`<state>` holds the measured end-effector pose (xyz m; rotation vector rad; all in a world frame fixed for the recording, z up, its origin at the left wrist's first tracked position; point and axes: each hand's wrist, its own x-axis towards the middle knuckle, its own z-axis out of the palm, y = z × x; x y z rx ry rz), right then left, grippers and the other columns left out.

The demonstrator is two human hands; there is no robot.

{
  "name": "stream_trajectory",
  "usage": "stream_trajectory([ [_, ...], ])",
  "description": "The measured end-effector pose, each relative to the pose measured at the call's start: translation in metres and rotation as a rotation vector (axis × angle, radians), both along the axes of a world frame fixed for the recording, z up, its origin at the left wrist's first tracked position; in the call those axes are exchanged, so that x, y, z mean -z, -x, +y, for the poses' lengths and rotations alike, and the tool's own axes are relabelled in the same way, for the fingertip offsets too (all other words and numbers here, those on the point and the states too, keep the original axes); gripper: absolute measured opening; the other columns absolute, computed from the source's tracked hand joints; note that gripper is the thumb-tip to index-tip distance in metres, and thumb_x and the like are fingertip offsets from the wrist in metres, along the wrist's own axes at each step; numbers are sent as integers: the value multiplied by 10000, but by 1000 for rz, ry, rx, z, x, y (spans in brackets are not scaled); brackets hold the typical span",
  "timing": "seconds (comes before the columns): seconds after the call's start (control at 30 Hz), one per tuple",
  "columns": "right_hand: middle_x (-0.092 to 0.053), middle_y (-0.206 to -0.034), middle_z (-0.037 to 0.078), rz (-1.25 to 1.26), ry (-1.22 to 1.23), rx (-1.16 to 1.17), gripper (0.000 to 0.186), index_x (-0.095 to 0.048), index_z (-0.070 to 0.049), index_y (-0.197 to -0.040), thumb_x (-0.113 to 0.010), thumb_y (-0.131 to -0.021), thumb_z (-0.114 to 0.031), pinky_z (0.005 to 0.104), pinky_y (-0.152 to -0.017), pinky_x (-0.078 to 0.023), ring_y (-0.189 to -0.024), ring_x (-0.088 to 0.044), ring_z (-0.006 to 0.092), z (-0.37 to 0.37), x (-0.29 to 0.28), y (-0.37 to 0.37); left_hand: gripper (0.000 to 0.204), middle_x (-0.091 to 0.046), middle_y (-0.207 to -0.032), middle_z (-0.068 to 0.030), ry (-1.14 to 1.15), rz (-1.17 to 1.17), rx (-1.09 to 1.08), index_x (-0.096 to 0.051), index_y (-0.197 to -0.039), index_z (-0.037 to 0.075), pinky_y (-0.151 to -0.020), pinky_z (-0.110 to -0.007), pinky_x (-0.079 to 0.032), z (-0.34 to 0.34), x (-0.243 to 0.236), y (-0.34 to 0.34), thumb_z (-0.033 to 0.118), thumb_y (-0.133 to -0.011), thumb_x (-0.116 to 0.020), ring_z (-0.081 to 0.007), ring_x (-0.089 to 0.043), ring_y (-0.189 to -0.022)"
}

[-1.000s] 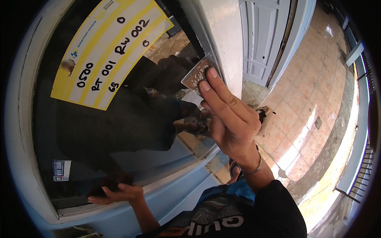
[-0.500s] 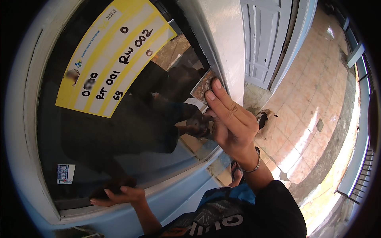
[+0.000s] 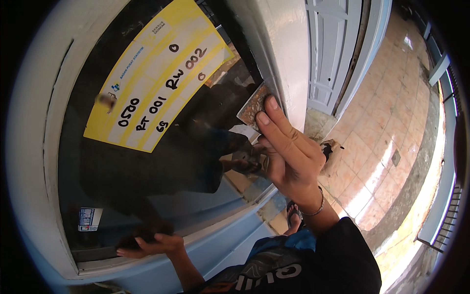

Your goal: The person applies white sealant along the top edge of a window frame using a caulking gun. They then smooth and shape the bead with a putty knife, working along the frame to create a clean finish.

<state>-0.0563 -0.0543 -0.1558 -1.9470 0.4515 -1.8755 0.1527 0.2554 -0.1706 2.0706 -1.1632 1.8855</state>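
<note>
My right hand (image 3: 296,152) pinches a small flat rectangular plate (image 3: 254,105), mottled rusty brown with a thin pale edge. Two fingers press on its face, and the plate lies at the right edge of a dark glass pane (image 3: 147,186), beside the white frame. Whether it touches the glass or the frame, I cannot tell. Low at the pane's bottom edge is my left hand (image 3: 152,245), fingers spread and holding nothing. A yellow and white sticker (image 3: 152,88) with handwriting covers the upper glass, and a small blue and white sticker (image 3: 90,219) sits lower left.
White window frame (image 3: 274,59) borders the glass, above a light blue wall (image 3: 220,255). To the right stand a pale panelled door (image 3: 333,54) and a tiled floor (image 3: 372,142). A torn brown and black object (image 3: 330,149) lies on the tiles near the door. Railings (image 3: 448,215) run along the far right.
The whole view has shifted slightly, so the window and stickers appear further right and lower. My right hand still holds the plate at nearly the same spot on the pane's edge.
</note>
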Motion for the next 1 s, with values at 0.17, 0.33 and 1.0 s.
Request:
stream_trajectory([
  [0.17,-683,-1389,221,62,-25,3,548,-752,5,-1267,-741,-742,163,298,-668,-613,-723,-724,216,6,-9,7,529,-114,-1708,-329,1,-15,-15,-373,-1566,58,-1207,-754,-133,-1,2,1,355,-1131,-329,-551,-107,-1583],
  [0.33,-662,-1409,244,154,-109,-45,479,-736,26,-1283,-706,-831,179,294,-827,-636,-1026,-767,286,14,-15,18,528,-116,-1709,-321,-1,-9,2,-378,-1566,63,-1207,-750,-144,1,0,2,363,-1135,-325,-548,-111,-1583],
  [1.0,-666,-1397,261,59,-111,-95,441,-743,32,-1271,-733,-849,158,304,-895,-622,-1137,-758,319,6,-24,12,520,-125,-1712,-316,7,-22,-22,-366,-1575,73,-1216,-744,-146,-7,-1,6,350,-1137,-320,-545,-124,-1583],
])
